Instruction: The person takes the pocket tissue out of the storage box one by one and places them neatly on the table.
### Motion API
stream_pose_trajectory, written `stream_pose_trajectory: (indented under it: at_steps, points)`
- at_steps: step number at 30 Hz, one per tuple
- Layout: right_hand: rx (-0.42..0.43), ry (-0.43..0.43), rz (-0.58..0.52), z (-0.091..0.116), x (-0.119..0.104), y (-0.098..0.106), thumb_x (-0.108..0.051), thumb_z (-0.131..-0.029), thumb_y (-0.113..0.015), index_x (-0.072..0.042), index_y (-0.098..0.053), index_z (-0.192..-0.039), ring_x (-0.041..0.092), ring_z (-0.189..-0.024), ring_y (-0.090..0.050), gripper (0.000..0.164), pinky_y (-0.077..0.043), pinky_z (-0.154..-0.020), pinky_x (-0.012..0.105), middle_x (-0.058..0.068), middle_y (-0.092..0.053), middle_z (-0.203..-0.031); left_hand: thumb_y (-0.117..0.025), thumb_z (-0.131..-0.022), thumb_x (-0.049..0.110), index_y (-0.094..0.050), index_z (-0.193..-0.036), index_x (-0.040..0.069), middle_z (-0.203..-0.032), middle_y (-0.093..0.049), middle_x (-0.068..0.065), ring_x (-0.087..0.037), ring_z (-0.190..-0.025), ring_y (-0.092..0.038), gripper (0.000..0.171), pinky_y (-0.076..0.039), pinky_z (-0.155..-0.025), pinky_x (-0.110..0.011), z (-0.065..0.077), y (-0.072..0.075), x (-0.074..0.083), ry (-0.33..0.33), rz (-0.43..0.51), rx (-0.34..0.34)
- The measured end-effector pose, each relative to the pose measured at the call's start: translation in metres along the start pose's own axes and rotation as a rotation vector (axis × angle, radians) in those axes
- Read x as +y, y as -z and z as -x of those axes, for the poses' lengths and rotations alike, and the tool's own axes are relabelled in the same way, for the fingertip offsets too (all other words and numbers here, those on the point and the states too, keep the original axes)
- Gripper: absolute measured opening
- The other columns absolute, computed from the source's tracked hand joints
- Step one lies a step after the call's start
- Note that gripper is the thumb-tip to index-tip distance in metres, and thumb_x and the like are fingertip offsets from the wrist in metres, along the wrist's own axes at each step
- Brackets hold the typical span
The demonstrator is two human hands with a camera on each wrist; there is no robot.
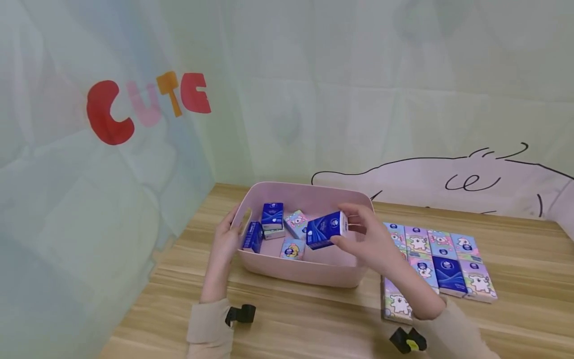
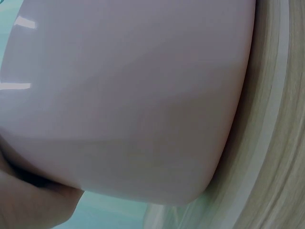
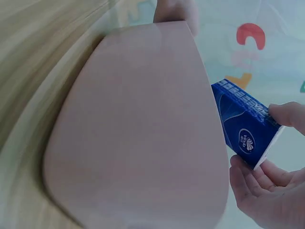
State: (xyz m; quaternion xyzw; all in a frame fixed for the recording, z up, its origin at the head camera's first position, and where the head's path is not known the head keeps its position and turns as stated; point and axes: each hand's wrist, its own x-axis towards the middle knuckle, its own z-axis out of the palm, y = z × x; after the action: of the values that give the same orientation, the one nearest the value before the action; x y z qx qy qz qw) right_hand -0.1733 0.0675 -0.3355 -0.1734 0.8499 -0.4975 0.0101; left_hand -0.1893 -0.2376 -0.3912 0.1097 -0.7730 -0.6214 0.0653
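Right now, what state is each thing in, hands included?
Bin: upright, open-topped
Bin packs: loose, at mixed angles
Held pack: tilted, at the bin's opening
Table packs: flat, in rows
Left hand: holding the bin's left end
Right hand: pinching the held pack

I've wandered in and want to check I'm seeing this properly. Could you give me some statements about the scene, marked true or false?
1. The right hand holds a blue pack. True.
2. The left hand touches the bin. True.
3. The bin is green. False: it is pink.
4. Every pack is in or over the bin. False: other packs lie on the table to its right.
5. The letters on the wall spell "CUTE". True.
6. Nothing lies inside the bin. False: several packs lie in it.
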Motion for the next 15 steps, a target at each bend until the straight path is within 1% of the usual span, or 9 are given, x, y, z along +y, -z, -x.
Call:
stream_pose_trajectory:
  at_steps: [2, 5, 7, 9, 10, 12, 13, 15]
  points:
    - [0.009, -0.019, -0.001, 0.009, 0.004, 0.008, -0.019, -0.084, -0.074, -0.012, -0.045, -0.138, 0.032, -0.120, -0.055, 0.062, -0.047, -0.103, 0.051, 0.013, -0.056, -0.130, -0.035, -0.097, -0.001, -0.032, -0.149, 0.004, -0.157, -0.029, -0.014, -0.031, -0.148, -0.021, 0.053, -0.015, -0.123, -0.046, 0.000, 0.000, 0.000, 0.005, 0.000, -0.003]
    - [0.024, -0.047, 0.000, 0.025, 0.012, 0.021, -0.023, -0.086, -0.073, -0.014, -0.043, -0.139, 0.029, -0.123, -0.053, 0.062, -0.046, -0.105, 0.048, 0.011, -0.056, -0.133, -0.035, -0.097, 0.000, -0.031, -0.150, 0.007, -0.158, -0.028, -0.013, -0.031, -0.148, -0.020, 0.053, -0.014, -0.123, -0.047, 0.000, 0.000, 0.000, 0.021, 0.010, -0.009]
    - [0.043, -0.057, 0.016, 0.036, 0.017, 0.029, -0.024, -0.086, -0.072, -0.013, -0.043, -0.140, 0.023, -0.122, -0.053, 0.062, -0.048, -0.104, 0.036, 0.009, -0.055, -0.135, -0.035, -0.097, 0.000, -0.032, -0.150, 0.006, -0.158, -0.028, -0.013, -0.031, -0.148, -0.019, 0.053, -0.014, -0.123, -0.047, -0.001, 0.000, 0.000, 0.024, 0.020, -0.010]
    - [0.064, -0.061, 0.034, 0.049, 0.023, 0.038, -0.025, -0.087, -0.071, -0.014, -0.044, -0.139, 0.010, -0.119, -0.054, 0.060, -0.048, -0.100, 0.022, 0.008, -0.056, -0.135, -0.035, -0.097, 0.000, -0.031, -0.150, 0.007, -0.158, -0.027, -0.013, -0.031, -0.149, -0.019, 0.053, -0.014, -0.123, -0.047, 0.000, 0.000, -0.001, 0.028, 0.017, -0.013]
    - [0.073, -0.069, 0.041, 0.056, 0.025, 0.042, -0.025, -0.087, -0.071, -0.015, -0.044, -0.139, 0.003, -0.117, -0.054, 0.059, -0.047, -0.097, 0.015, 0.008, -0.056, -0.136, -0.036, -0.097, 0.000, -0.031, -0.150, 0.006, -0.158, -0.027, -0.013, -0.031, -0.149, -0.019, 0.053, -0.014, -0.123, -0.047, -0.001, -0.001, -0.001, 0.027, 0.013, -0.013]
    - [0.090, -0.066, 0.033, 0.068, 0.031, 0.051, -0.021, -0.088, -0.069, -0.014, -0.045, -0.138, -0.008, -0.111, -0.053, 0.056, -0.043, -0.092, 0.004, 0.007, -0.057, -0.134, -0.036, -0.097, 0.000, -0.031, -0.150, 0.005, -0.158, -0.027, -0.014, -0.031, -0.149, -0.019, 0.053, -0.014, -0.123, -0.047, -0.001, -0.001, -0.001, 0.025, 0.008, -0.010]
    - [0.094, -0.067, 0.021, 0.074, 0.035, 0.055, -0.019, -0.089, -0.069, -0.013, -0.045, -0.139, -0.011, -0.110, -0.052, 0.055, -0.042, -0.091, 0.003, 0.003, -0.057, -0.134, -0.035, -0.097, 0.000, -0.030, -0.150, 0.006, -0.158, -0.027, -0.013, -0.031, -0.149, -0.019, 0.053, -0.014, -0.123, -0.047, -0.001, -0.001, -0.001, 0.027, 0.008, -0.011]
    - [0.095, -0.074, -0.005, 0.084, 0.043, 0.065, -0.015, -0.090, -0.066, -0.015, -0.044, -0.140, -0.014, -0.109, -0.051, 0.054, -0.042, -0.089, 0.001, -0.007, -0.056, -0.133, -0.035, -0.098, 0.001, -0.030, -0.150, 0.006, -0.158, -0.027, -0.014, -0.031, -0.149, -0.019, 0.053, -0.014, -0.123, -0.047, -0.001, 0.000, 0.000, 0.032, 0.006, -0.009]
